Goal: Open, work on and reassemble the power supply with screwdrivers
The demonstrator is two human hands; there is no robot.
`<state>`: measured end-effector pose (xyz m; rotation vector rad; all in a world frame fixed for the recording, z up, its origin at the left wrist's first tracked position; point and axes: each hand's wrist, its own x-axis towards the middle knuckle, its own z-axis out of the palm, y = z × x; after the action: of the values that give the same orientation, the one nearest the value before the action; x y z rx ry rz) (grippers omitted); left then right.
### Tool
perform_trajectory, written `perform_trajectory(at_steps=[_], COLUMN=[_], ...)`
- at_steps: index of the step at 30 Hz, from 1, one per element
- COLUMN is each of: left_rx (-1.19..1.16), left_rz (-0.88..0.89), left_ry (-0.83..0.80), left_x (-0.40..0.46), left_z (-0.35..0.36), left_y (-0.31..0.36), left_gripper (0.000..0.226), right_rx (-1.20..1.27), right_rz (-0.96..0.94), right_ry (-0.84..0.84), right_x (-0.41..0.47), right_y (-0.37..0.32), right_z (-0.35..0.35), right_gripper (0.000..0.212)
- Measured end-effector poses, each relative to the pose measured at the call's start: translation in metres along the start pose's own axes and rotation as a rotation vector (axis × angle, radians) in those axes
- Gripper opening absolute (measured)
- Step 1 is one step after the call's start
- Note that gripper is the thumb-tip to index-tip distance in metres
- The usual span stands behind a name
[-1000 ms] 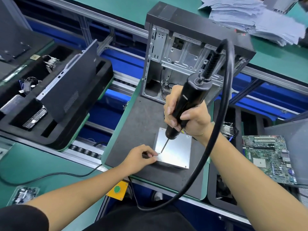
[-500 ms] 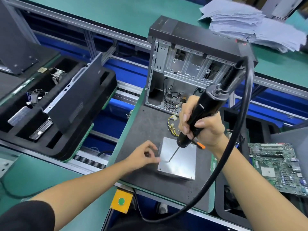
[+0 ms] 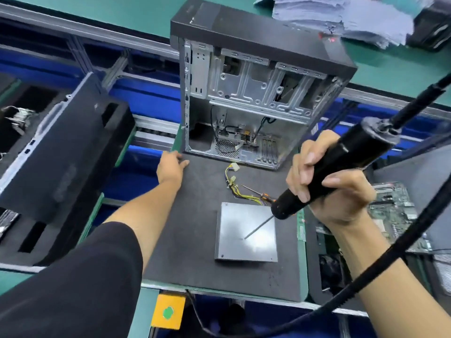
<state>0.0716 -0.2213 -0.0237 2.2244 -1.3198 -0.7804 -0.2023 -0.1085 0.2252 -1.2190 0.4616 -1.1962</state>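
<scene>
The silver power supply [image 3: 246, 232] lies flat on the dark mat [image 3: 195, 240], its yellow wire bundle [image 3: 234, 184] trailing toward the case. My right hand [image 3: 327, 189] grips a black electric screwdriver [image 3: 324, 172]; its bit hangs over the middle of the supply's top plate. My left hand [image 3: 170, 167] rests at the mat's far left corner, beside the case's lower left edge, fingers loosely bent; whether it holds anything small I cannot tell. A small orange-handled screwdriver [image 3: 261, 194] lies behind the supply.
An open computer case [image 3: 256, 98] stands upright at the back of the mat. A black foam tray [image 3: 61, 167] with parts sits to the left. A green motherboard [image 3: 393, 211] lies at right. Papers [image 3: 341, 18] are stacked far back. A yellow box with a green button [image 3: 168, 312] is at the front edge.
My left hand left the power supply's near-left corner and moved away to the mat's far left corner. The screwdriver bit shifted from that corner toward the plate's middle.
</scene>
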Motion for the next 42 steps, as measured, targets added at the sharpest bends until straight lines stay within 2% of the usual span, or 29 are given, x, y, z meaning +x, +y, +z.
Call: perform_trajectory(at_steps=[5, 9, 12, 14, 18, 24, 28, 31, 36, 38, 40, 42], left_rx=[0.043, -0.185, -0.278, -0.271, -0.269, -0.203, -0.105, 0.004, -0.148, -0.061, 0.047, 0.108], left_rz=[0.080, 0.164, 0.384, 0.460, 0.482, 0.504, 0.591, 0.714, 0.731, 0.889, 1.096, 1.275], left_ry=[0.034, -0.022, -0.154, -0.291, -0.561, -0.743, -0.627, -0.544, -0.299, -0.132, 0.040, 0.035], left_x=[-0.002, -0.028, -0.074, -0.109, -0.166, -0.203, -0.212, -0.218, -0.226, -0.229, -0.236, -0.243], left_z=[0.004, -0.004, -0.015, -0.016, -0.006, 0.018, 0.035, 0.047, 0.055, 0.055, 0.055, 0.060], left_y=[-0.003, 0.001, 0.011, 0.013, 0.016, 0.020, 0.023, 0.023, 0.002, -0.009, -0.019, -0.031], left_gripper=[0.018, 0.016, 0.009, 0.008, 0.010, 0.016, 0.010, 0.009, 0.014, 0.023, 0.023, 0.020], right_rx=[0.011, 0.019, 0.046, 0.060, 0.092, 0.150, 0.172, 0.139, 0.106, 0.121, 0.129, 0.128], right_rz=[-0.001, -0.013, -0.017, -0.013, -0.028, -0.016, -0.012, -0.004, -0.003, -0.002, 0.007, 0.019], right_ry=[0.046, 0.038, 0.012, -0.007, -0.014, -0.037, -0.104, -0.046, 0.037, 0.016, 0.008, 0.006], right_x=[-0.003, -0.004, -0.006, -0.009, -0.018, -0.031, -0.035, -0.037, -0.041, -0.042, -0.042, -0.042], right_y=[-0.003, -0.009, -0.016, -0.021, -0.032, -0.047, -0.054, -0.053, -0.047, -0.047, -0.045, -0.043], right_z=[0.000, 0.000, -0.001, -0.002, -0.003, -0.009, -0.014, -0.018, -0.029, -0.034, -0.038, -0.041], right_gripper=[0.029, 0.027, 0.027, 0.029, 0.026, 0.023, 0.022, 0.023, 0.021, 0.021, 0.021, 0.021])
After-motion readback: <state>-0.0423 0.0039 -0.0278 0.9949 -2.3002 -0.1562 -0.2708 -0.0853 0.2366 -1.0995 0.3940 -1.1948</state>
